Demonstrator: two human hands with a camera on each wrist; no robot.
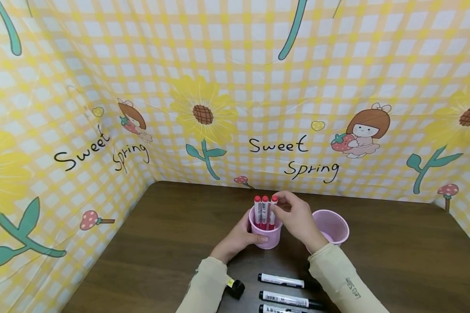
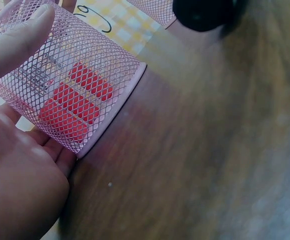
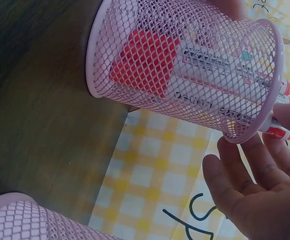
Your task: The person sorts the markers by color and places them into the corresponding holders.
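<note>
The table has brown wood grain. Three black-capped pens lie on it almost parallel, the nearest one partly out of view. From them, the first cup stands at eleven o'clock, the second cup at one.

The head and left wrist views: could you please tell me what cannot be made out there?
- Head view: nearest black marker, partly cut off by the bottom edge.
- Head view: other cup, lower near side hidden by right hand and sleeve.
- Left wrist view: red markers, print blurred through held cup.
</note>
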